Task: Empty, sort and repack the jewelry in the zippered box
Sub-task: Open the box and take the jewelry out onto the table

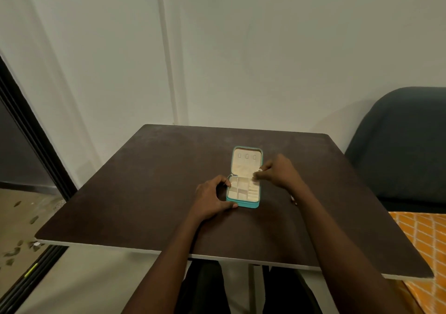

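Teal zippered box (243, 203) open flat at centre of dark table (144, 193). Left hand (210, 199) gripping its near-left corner. Right hand (277, 172) at right edge, fingertips pinched together; held item indiscernible.

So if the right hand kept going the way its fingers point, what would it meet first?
The right hand points left and slightly down over the open box. It would probably meet the box's cream compartments near the hinge first, though depth from this one view is uncertain.
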